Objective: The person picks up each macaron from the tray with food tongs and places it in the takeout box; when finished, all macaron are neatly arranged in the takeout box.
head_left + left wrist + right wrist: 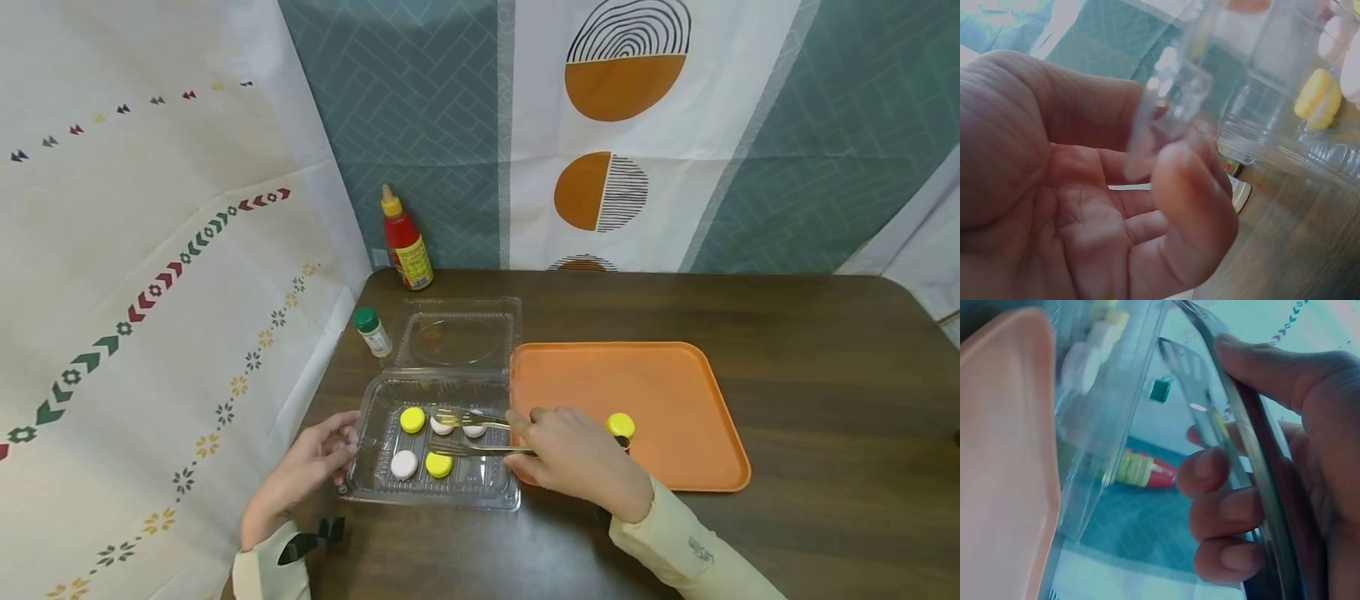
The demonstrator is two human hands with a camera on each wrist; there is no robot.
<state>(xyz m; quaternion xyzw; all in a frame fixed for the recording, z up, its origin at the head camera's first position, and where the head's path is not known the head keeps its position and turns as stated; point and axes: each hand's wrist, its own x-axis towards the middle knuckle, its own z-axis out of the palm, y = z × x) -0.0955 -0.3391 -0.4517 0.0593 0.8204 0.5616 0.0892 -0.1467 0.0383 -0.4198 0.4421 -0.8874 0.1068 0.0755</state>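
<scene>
My left hand [303, 465] grips the left edge of a clear plastic clamshell box [360, 479], its rim between thumb and fingers in the left wrist view. Several macarons lie inside, among them a yellow one [412, 419], a pale pink one [404, 464] and another yellow one [438, 466]. In my right hand [573, 458] are metal tongs [491, 451] with fork-like ends, thumb on one arm and fingers curled round the other. Their spread tips reach left over the box, overlapping the macarons in the head view, with no macaron between them in the right wrist view.
An orange tray [675, 392] bearing one yellow macaron [620, 425] lies right of the box, beneath my right arm. The box's lid [457, 333] is folded back. Behind it stand a green-capped shaker [372, 332] and a red sauce bottle [408, 246], close to the curtain.
</scene>
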